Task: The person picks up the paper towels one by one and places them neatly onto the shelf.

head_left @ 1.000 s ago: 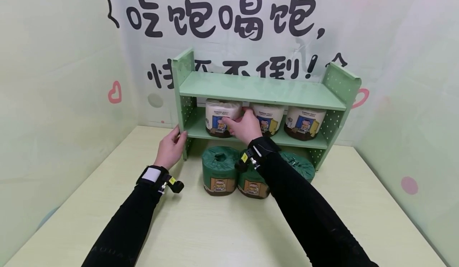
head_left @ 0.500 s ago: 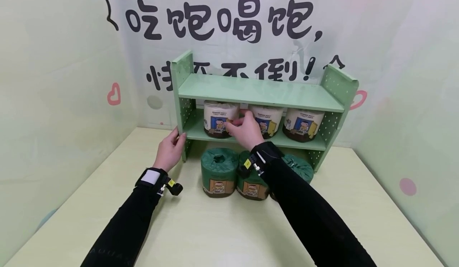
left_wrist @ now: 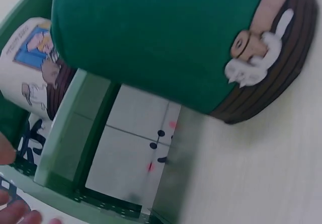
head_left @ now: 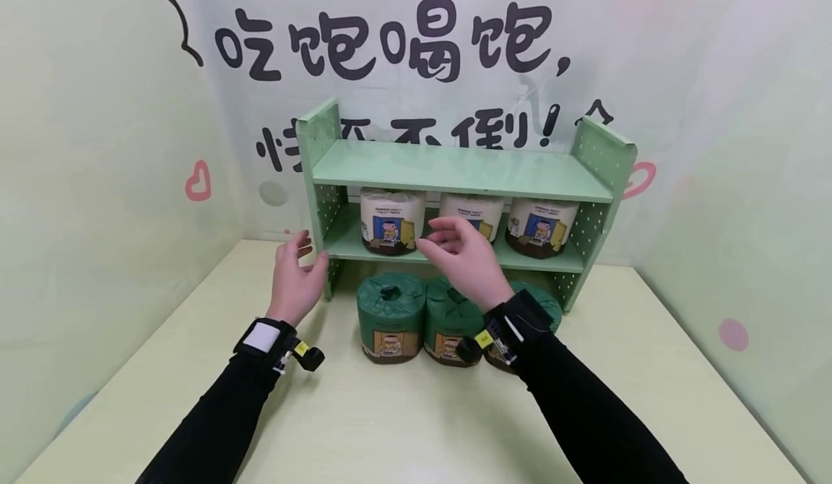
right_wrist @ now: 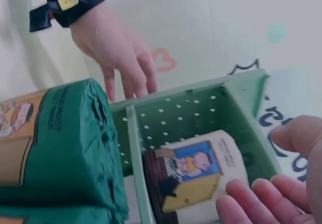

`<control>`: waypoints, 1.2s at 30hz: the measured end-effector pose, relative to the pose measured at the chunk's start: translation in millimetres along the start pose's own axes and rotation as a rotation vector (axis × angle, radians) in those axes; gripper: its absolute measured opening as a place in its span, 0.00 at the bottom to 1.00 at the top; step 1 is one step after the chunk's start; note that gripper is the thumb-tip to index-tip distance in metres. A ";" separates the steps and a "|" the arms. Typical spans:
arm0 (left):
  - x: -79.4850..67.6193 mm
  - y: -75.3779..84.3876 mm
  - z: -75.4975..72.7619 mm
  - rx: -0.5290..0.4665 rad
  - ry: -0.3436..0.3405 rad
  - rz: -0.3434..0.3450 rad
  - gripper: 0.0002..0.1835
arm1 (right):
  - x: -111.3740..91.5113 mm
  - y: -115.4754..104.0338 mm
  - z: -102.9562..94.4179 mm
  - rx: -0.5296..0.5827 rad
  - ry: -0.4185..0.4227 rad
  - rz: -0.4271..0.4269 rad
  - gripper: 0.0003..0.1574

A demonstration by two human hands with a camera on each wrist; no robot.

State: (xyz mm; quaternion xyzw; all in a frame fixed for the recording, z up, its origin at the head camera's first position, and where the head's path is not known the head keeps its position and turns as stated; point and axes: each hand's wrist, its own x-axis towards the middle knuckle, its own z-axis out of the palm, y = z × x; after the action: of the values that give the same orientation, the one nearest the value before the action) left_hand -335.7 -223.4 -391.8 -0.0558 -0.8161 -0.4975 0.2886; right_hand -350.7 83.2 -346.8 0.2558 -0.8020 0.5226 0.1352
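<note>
Three white wrapped toilet paper rolls stand side by side on the lower board of a green shelf (head_left: 455, 170): a left roll (head_left: 393, 220), a middle roll (head_left: 473, 213) partly behind my right hand, and a right roll (head_left: 542, 227). My right hand (head_left: 464, 260) hovers in front of the gap between the left and middle rolls, fingers loosely bent, holding nothing. Beside the shelf's left side panel (head_left: 315, 173) is my left hand (head_left: 295, 278), its fingers spread and gripping nothing; whether it touches the panel I cannot tell.
On the table (head_left: 390, 426), before the shelf, stand a green toilet paper roll (head_left: 390, 318), a second green roll (head_left: 451, 325) beside it and a third green roll (head_left: 546, 310) partly behind my right wrist. Printed wall sheets (head_left: 728, 180) surround the table.
My right hand has come away from the left white roll, back toward me. My left hand has loosened from the shelf's side panel. The rolls stay in place while the view shifts slightly.
</note>
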 end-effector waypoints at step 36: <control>-39.6 25.9 28.4 -0.274 -0.517 0.012 0.38 | -52.9 7.0 -175.8 0.143 0.720 0.118 0.31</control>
State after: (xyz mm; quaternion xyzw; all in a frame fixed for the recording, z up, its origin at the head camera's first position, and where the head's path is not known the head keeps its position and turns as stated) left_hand -305.0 -178.7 -402.1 -0.2239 -0.7876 -0.5706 0.0636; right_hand -319.5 259.2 -304.5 0.0174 -0.6777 0.6409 0.3601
